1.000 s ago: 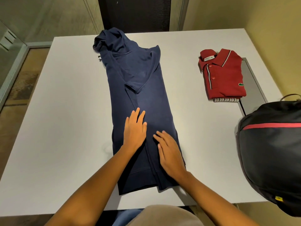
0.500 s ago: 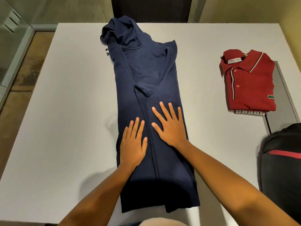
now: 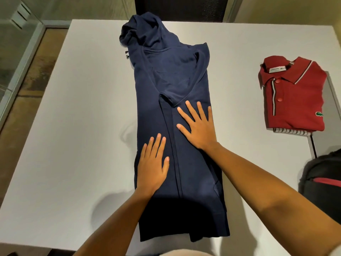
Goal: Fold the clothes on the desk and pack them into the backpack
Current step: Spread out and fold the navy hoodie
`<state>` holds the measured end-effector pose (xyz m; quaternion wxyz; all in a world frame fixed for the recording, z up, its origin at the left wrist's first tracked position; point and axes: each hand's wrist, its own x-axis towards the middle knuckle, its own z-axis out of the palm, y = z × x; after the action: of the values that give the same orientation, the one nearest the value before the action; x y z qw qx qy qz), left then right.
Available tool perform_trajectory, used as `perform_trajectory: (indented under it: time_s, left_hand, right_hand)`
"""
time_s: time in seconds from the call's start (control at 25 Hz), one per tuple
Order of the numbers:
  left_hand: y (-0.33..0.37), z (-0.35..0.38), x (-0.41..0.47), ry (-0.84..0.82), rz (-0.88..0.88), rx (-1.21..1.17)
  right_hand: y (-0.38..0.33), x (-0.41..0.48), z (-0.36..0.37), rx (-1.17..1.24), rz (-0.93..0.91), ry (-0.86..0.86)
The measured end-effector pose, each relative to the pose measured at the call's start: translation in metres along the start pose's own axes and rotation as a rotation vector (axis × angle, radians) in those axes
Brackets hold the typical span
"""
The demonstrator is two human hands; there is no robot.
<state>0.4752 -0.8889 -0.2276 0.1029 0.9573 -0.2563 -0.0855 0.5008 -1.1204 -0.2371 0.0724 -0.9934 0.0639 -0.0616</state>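
A navy blue hoodie [image 3: 171,84] lies lengthwise on the white desk [image 3: 79,126], its sides folded in to a long narrow strip and its hood bunched at the far end. My left hand [image 3: 152,163] rests flat on its lower left part, fingers together. My right hand [image 3: 198,126] presses flat on the cloth a bit farther up and to the right, fingers spread. A folded red polo shirt [image 3: 295,97] sits at the right on a folded striped garment [image 3: 291,131]. The black backpack [image 3: 324,174] with a red stripe shows at the right edge.
A grey panel [image 3: 332,100] lies under the folded stack at the desk's right edge. A dark chair back [image 3: 180,8] stands beyond the far edge. Floor and a glass partition lie to the left.
My right hand slid up the hoodie from near the hem to the middle and spread its fingers. The left hand stayed about where it was. The view shifted left, pushing the backpack toward the edge.
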Motion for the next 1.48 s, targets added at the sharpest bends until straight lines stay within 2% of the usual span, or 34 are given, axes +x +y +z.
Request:
perform_trajectory:
  time_s: [0.2,0.36,0.44,0.52,0.68,0.84,0.88,0.96,1.04,1.24,1.32,1.48]
  left_hand:
    - [-0.007,-0.002,-0.015,0.011,-0.016,-0.028]
    - [-0.004,-0.005,-0.014,0.028,0.005,-0.037]
    - [-0.005,-0.005,-0.016,0.037,0.012,-0.042]
    - [-0.006,-0.003,-0.016,0.050,0.011,-0.045]
    - [-0.007,-0.003,-0.016,0.060,0.007,-0.048]
    - [-0.010,0.002,-0.014,0.061,-0.010,-0.042]
    - [-0.010,0.002,-0.013,0.061,-0.012,-0.040]
    - [-0.009,0.003,-0.011,0.061,-0.009,-0.038]
    - [-0.009,0.004,-0.012,0.062,-0.009,-0.035]
    - [-0.009,0.006,-0.011,0.067,-0.014,-0.031]
    - [-0.009,0.005,-0.010,0.072,-0.013,-0.037]
    - [-0.009,0.003,-0.012,0.083,0.001,-0.035]
  right_hand:
    - [0.018,-0.018,-0.010,-0.034,0.098,-0.080]
    - [0.005,0.015,-0.036,0.155,0.080,0.128]
    - [0.005,0.040,-0.048,0.182,0.056,0.114]
    - [0.010,0.068,-0.051,0.137,-0.015,0.012]
    - [0.016,0.116,-0.051,0.024,-0.291,-0.174]
    - [0.032,0.136,-0.065,-0.102,-0.405,-0.142]
    - [0.036,0.139,-0.066,-0.159,-0.393,-0.159]
    - [0.035,0.139,-0.061,-0.287,-0.256,-0.190]
    - [0.028,0.136,-0.053,-0.305,-0.073,-0.180]
    - [0.042,0.132,-0.060,-0.345,0.251,-0.180]
    - [0.050,0.130,-0.053,-0.272,0.275,-0.091]
    - [0.012,0.081,-0.031,0.152,0.173,0.101]
